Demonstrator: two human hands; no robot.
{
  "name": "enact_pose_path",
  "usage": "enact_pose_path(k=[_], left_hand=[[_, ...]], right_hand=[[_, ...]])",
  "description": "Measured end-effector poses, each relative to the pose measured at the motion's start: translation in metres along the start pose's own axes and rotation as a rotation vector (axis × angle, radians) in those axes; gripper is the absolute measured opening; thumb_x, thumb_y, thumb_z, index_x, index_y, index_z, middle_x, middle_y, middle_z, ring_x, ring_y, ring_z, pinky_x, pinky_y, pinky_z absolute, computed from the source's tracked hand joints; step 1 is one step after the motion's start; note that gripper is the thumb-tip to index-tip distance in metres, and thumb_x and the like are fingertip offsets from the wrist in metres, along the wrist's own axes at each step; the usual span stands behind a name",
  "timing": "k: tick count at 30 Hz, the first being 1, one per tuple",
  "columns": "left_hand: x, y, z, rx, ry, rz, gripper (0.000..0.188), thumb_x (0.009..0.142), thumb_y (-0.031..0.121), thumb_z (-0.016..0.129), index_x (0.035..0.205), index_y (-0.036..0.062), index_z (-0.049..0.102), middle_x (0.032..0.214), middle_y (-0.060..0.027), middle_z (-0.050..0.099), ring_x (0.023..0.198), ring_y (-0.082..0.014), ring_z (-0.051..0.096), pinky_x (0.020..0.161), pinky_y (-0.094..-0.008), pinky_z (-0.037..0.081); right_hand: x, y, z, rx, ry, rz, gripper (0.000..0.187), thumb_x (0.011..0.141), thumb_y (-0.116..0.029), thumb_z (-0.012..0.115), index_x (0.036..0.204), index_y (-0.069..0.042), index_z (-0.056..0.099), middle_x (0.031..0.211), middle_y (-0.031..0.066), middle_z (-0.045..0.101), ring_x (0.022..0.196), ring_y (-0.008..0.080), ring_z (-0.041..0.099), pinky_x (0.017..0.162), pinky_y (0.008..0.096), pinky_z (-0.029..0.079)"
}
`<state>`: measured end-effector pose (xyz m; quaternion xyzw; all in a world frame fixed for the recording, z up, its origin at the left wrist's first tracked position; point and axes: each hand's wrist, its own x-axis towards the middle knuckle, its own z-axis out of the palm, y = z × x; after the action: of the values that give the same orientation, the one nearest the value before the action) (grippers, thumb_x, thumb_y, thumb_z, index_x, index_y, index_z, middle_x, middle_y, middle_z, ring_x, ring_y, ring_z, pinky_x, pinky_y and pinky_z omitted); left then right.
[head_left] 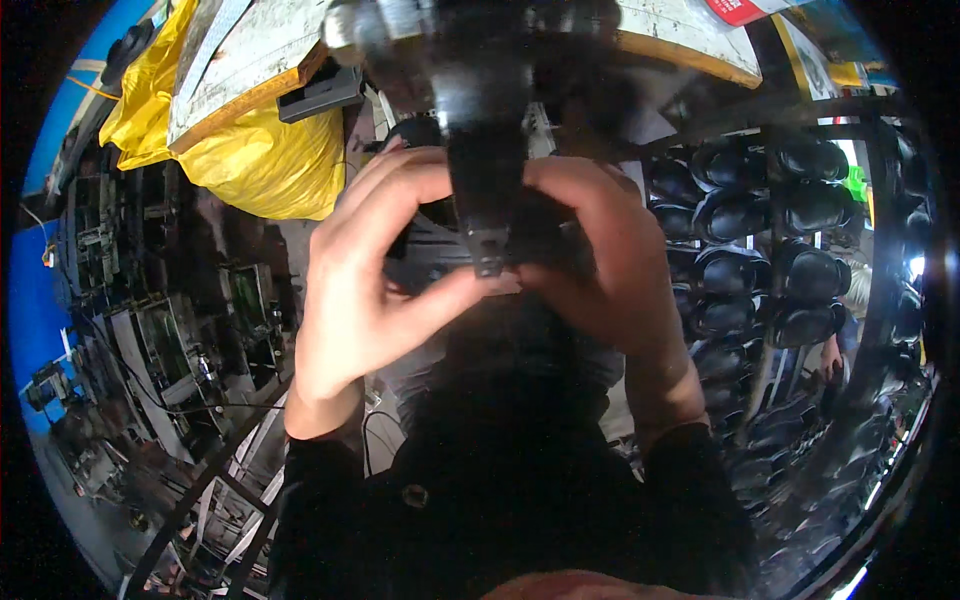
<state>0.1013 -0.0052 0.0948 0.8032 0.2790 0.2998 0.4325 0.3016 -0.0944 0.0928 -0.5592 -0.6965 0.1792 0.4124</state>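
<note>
A dark machine head (485, 130) comes down in the middle, its narrow lower end between my two hands. My left hand (350, 270) curls round the left side of a black curved piece (425, 242), with its thumb reaching in under the machine's tip. From the other side my right hand (625, 250) bends round in the same way, partly in shadow. Both thumbs come close together just below the tip. Most of the black piece is hidden by the machine and the shadow, so its kind cannot be made out.
A worn white tabletop with a wooden edge (690, 62) lies beyond the machine. Yellow plastic sheeting (265, 165) hangs at the left, above dark metal frames (150, 350). A rack of black shoes (725, 215) stands at the right, with part of another person (838, 345) behind it.
</note>
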Motion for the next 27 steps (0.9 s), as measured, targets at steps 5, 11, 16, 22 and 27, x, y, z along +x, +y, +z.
enact_pose_path(k=[5, 11, 16, 22, 27], left_hand=[[-0.013, -0.014, 0.006, -0.335, 0.077, -0.141, 0.044, 0.066, 0.006, 0.085, 0.105, -0.0002, 0.066, 0.106, -0.0111, 0.069, 0.101, -0.0219, 0.065, 0.091, -0.0337, 0.048], [-0.023, -0.04, 0.019, -0.552, 0.172, -0.055, 0.052, 0.062, 0.005, 0.09, 0.108, -0.0006, 0.066, 0.105, -0.006, 0.068, 0.1, -0.0153, 0.063, 0.093, -0.0299, 0.047], [-0.024, -0.041, 0.034, -0.793, 0.179, -0.092, 0.059, 0.064, 0.011, 0.091, 0.115, -0.0007, 0.063, 0.113, -0.0119, 0.068, 0.107, -0.0192, 0.063, 0.096, -0.0319, 0.047], [-0.023, -0.056, 0.052, -1.022, 0.146, -0.066, 0.059, 0.069, 0.02, 0.088, 0.118, -0.0017, 0.064, 0.122, -0.0205, 0.065, 0.123, -0.0374, 0.057, 0.109, -0.0502, 0.038], [-0.018, -0.055, 0.056, -1.03, 0.112, -0.01, 0.049, 0.074, 0.019, 0.083, 0.115, -0.0025, 0.067, 0.125, -0.0209, 0.064, 0.127, -0.0384, 0.054, 0.11, -0.0527, 0.037]], right_hand=[[0.001, 0.007, 0.005, 0.027, 0.018, -0.065, 0.063, 0.074, -0.031, 0.083, 0.124, -0.004, 0.056, 0.12, 0.0155, 0.065, 0.109, 0.0319, 0.064, 0.095, 0.0415, 0.046], [-0.032, 0.048, 0.028, 0.387, 0.041, 0.111, 0.094, 0.067, -0.027, 0.089, 0.143, -0.006, 0.04, 0.141, 0.0153, 0.05, 0.124, 0.0301, 0.054, 0.104, 0.0431, 0.041], [-0.086, 0.132, 0.083, 0.654, -0.017, 0.386, 0.127, 0.058, -0.016, 0.094, 0.157, -0.01, 0.015, 0.155, 0.0137, 0.034, 0.142, 0.031, 0.035, 0.115, 0.0421, 0.03], [-0.102, 0.146, 0.083, 1.063, 0.034, 0.464, 0.122, 0.059, -0.007, 0.088, 0.157, -0.009, 0.017, 0.158, 0.0157, 0.03, 0.146, 0.0299, 0.029, 0.119, 0.0425, 0.024], [-0.103, 0.139, 0.032, 0.836, 0.117, 0.492, 0.114, 0.054, -0.007, 0.086, 0.153, -0.004, 0.028, 0.157, 0.0136, 0.033, 0.146, 0.0281, 0.028, 0.119, 0.0411, 0.024]])
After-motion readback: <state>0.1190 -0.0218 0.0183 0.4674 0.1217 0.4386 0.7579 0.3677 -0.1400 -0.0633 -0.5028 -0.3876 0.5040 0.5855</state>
